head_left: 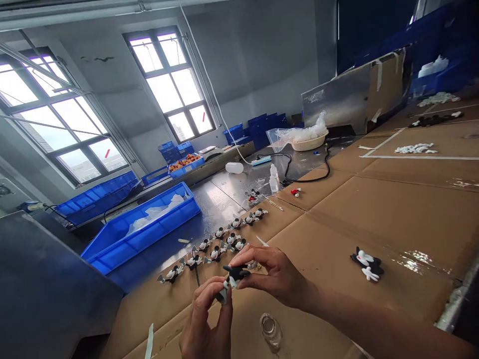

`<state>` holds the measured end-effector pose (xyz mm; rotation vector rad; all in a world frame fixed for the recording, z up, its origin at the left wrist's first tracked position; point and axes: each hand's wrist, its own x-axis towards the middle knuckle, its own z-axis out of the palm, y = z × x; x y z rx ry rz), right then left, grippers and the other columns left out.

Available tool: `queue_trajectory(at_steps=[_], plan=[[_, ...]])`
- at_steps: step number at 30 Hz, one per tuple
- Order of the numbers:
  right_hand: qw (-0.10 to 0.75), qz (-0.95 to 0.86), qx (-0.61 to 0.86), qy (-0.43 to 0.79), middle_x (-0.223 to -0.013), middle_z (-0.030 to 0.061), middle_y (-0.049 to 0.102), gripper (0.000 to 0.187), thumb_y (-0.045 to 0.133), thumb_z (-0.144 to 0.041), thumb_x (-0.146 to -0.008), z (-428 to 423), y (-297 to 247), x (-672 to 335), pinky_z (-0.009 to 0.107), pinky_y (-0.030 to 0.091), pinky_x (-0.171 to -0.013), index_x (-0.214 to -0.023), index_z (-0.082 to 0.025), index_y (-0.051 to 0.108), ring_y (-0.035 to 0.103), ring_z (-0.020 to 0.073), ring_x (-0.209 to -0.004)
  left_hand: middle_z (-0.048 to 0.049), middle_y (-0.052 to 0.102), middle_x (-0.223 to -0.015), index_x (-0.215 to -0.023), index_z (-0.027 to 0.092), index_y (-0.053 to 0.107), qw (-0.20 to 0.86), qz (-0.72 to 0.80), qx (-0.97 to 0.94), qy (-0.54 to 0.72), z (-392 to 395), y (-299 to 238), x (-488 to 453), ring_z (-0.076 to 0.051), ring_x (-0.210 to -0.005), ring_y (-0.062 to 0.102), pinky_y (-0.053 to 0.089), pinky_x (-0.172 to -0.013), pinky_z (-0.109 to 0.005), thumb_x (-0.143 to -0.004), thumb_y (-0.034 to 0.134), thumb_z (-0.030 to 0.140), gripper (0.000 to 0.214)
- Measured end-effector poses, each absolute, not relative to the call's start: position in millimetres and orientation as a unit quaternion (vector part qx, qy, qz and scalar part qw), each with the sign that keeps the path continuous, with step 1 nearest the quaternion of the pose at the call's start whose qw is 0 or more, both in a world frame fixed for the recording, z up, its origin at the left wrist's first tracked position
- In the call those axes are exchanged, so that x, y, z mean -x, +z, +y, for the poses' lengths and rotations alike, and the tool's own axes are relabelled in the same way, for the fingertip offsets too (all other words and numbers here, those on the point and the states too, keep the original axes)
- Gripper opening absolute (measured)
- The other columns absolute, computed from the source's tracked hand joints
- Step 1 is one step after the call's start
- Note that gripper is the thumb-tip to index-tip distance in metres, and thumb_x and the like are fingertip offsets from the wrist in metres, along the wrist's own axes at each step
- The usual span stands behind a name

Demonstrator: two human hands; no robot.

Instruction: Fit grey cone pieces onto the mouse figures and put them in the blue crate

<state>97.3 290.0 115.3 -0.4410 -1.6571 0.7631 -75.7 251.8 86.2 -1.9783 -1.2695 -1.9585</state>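
Note:
My left hand (205,321) and my right hand (275,271) meet over the cardboard-covered table (374,209), both pinching one small black and white toy figure (232,278). The left fingers grip its lower grey-white end, the right fingers its black upper part. Just beyond the hands, several similar figures (217,247) lie in rows on the cardboard. A small clear glass bottle (271,330) lies close below my right hand. A black and white figure piece (367,265) with white gloves rests to the right.
A blue tray (149,229) with white plastic stands at the left on the metal bench. Farther back are a finished figure (253,196), a small white bottle (274,178), a black cable (318,174), a basket with plastic bags (309,139) and blue crates (258,127).

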Motion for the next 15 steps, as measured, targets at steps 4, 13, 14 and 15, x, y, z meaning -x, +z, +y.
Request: queue_trajectory(at_steps=[4, 13, 14, 15], plan=[[0.591, -0.707, 0.196, 0.335, -0.096, 0.0015, 0.076, 0.023, 0.082, -0.022, -0.078, 287, 117, -98, 0.025, 0.053, -0.087, -0.101, -0.021, 0.075, 0.069, 0.0144, -0.09, 0.001, 0.076, -0.091, -0.091, 0.026, 0.068, 0.068, -0.438, 0.635, -0.632, 249, 88, 72, -0.014, -0.077, 0.073, 0.059, -0.072, -0.023, -0.087, 0.07, 0.026, 0.005], [0.552, -0.634, 0.325, 0.433, -0.09, 0.0008, 0.074, 0.03, 0.082, -0.035, -0.074, 313, 111, -106, 0.026, 0.052, -0.08, -0.098, -0.019, 0.073, 0.067, 0.0152, -0.084, -0.0054, 0.072, -0.117, -0.119, 0.026, 0.065, -0.029, -0.45, 0.642, -0.62, 256, 78, 82, -0.021, -0.106, 0.07, 0.057, -0.095, -0.034, -0.085, 0.073, 0.037, 0.037], [0.55, -0.619, 0.35, 0.437, -0.086, 0.0008, 0.073, 0.031, 0.08, -0.038, -0.076, 321, 108, -109, 0.026, 0.052, -0.075, -0.098, -0.018, 0.071, 0.066, 0.0143, -0.079, -0.0061, 0.07, -0.122, -0.122, 0.026, 0.063, -0.051, -0.449, 0.639, -0.623, 257, 78, 84, -0.022, -0.109, 0.069, 0.056, -0.097, -0.035, -0.085, 0.073, 0.038, 0.041], [0.546, -0.608, 0.372, 0.44, -0.08, 0.0005, 0.071, 0.032, 0.078, -0.04, -0.078, 330, 104, -112, 0.025, 0.051, -0.07, -0.098, -0.016, 0.069, 0.064, 0.0133, -0.073, -0.0062, 0.069, -0.123, -0.124, 0.026, 0.063, -0.069, -0.454, 0.631, -0.625, 259, 79, 86, -0.021, -0.11, 0.068, 0.056, -0.097, -0.034, -0.085, 0.072, 0.039, 0.042]])
